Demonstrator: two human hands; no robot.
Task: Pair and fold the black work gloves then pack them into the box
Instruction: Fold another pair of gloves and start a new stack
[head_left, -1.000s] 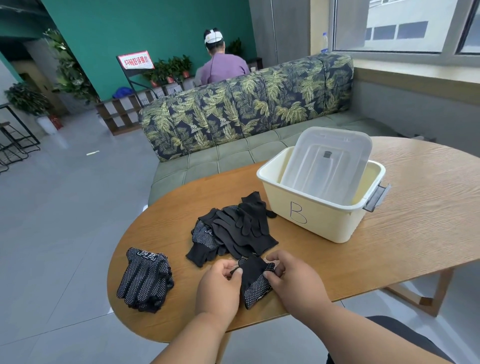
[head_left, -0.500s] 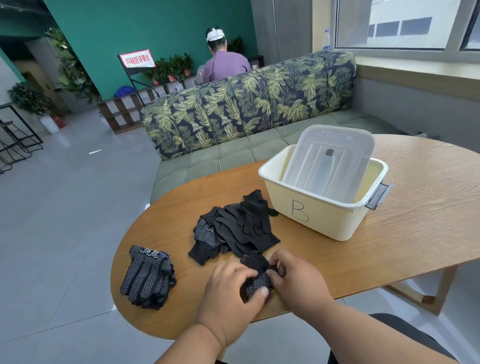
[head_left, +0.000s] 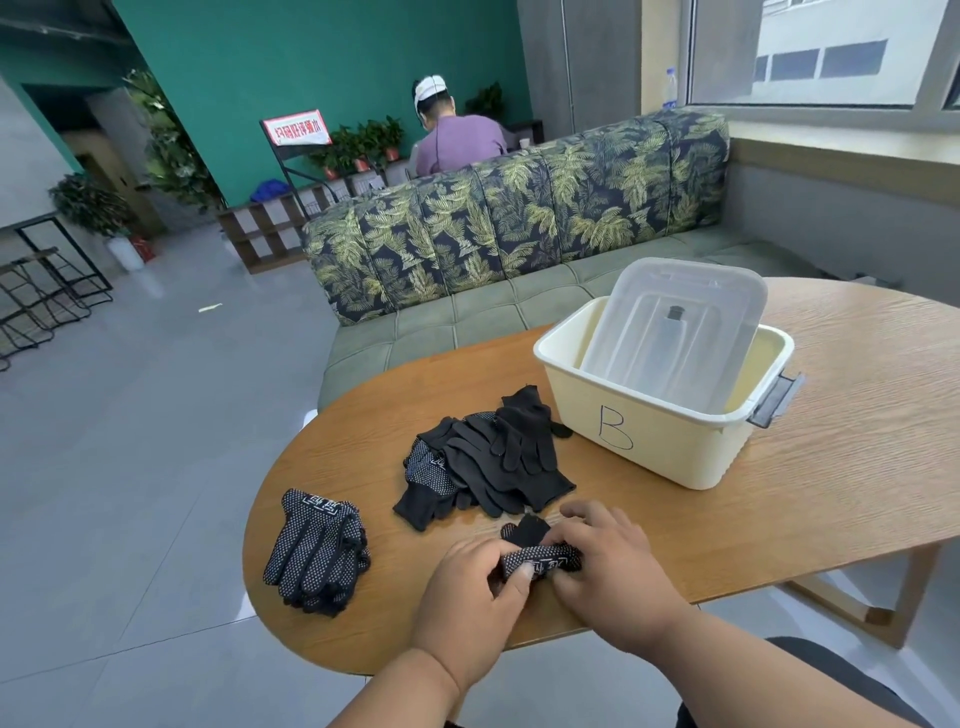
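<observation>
My hands, left and right, pinch a folded glove pair at the worktop edge, its long axis running left-right, cuff pointing away toward the box.

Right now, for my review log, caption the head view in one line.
Both hands, left hand and right hand, fold a glove pair on the table beside loose gloves and box B.
</observation>
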